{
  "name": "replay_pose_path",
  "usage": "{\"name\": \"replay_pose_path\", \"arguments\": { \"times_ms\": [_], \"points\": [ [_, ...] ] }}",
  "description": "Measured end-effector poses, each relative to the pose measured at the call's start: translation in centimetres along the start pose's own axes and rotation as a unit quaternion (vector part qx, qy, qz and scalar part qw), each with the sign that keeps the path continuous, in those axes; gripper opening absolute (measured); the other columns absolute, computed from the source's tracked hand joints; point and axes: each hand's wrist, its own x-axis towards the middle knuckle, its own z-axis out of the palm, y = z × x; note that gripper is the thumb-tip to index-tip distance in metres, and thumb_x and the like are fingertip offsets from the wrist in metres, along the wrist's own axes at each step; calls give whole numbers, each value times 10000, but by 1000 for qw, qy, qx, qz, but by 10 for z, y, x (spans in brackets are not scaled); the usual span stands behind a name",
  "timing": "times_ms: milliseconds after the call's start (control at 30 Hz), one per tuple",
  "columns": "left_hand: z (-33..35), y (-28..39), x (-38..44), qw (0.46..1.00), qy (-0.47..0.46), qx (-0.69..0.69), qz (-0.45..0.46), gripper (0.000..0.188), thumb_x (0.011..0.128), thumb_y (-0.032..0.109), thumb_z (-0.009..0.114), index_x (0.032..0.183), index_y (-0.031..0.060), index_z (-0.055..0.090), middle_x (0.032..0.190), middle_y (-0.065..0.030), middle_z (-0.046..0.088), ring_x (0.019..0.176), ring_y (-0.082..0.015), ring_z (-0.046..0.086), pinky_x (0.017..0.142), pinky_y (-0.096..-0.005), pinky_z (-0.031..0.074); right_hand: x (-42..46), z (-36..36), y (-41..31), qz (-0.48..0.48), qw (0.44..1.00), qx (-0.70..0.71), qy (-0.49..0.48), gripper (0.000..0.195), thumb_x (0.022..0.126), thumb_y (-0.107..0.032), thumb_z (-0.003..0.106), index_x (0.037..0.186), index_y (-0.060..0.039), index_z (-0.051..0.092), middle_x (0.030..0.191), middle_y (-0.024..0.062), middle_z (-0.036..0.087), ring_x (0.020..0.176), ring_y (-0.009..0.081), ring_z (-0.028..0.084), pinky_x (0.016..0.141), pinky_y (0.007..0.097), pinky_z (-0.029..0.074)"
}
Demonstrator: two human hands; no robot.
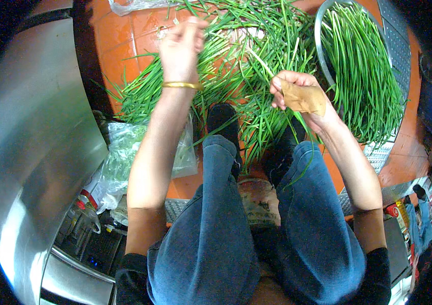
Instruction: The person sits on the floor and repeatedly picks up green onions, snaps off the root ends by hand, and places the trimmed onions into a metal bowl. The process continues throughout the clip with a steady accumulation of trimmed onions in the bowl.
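My right hand [296, 91], with a brown patch over its back, holds a few long green stalks, probably garlic chives, their pale ends pointing up and left. My left hand [184, 42], blurred and wearing a gold-coloured bangle at the wrist, is above the left part of the heap; whether its fingers hold anything cannot be made out. A loose heap of green stalks [216, 80] spreads over the orange floor tiles before me. To the right, a metal basin [318, 42] holds a thick bundle of aligned stalks [360, 76] that hangs over its rim.
A clear plastic bag [124, 148] with greens lies left of my legs. A large stainless steel surface [37, 106] curves along the left. Textured metal plates [398, 45] are at the right. Another plastic bag [132, 5] lies at the top. My feet are close to the heap.
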Motion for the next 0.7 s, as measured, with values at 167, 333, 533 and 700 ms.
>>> {"name": "replay_pose_path", "arguments": {
  "times_ms": [167,333,533,700],
  "points": [
    [7,-12,-12,961,-232,54,-139,403,877,142,727,1227,18,570,658,60,542,577,-31,462,507,-212,369,7,3,3,7,998,-55,14,231,917,-290,681,872,-63,678,710,-18,622,601,53,558,563,198,430],
    [-4,-48,6,959,-105,264,12,164,932,156,599,1018,42,679,655,-45,594,565,-108,510,507,-302,400,7,-3,0,43,995,-80,-28,218,941,-280,662,866,-75,661,689,-27,598,552,45,508,498,192,373],
    [-62,-99,-21,728,-236,637,93,160,922,220,562,926,78,635,947,-182,666,828,-379,675,718,-486,544,8,-13,8,-13,999,-9,38,210,939,-277,649,978,-71,651,806,-23,596,612,40,488,558,209,419],
    [-58,-97,-37,718,-208,652,131,155,914,197,574,865,72,651,944,-148,657,773,-348,674,684,-451,551,7,-19,2,-25,992,-69,99,201,935,-290,655,977,-94,667,809,-57,611,604,7,458,505,148,306]
  ]
}}
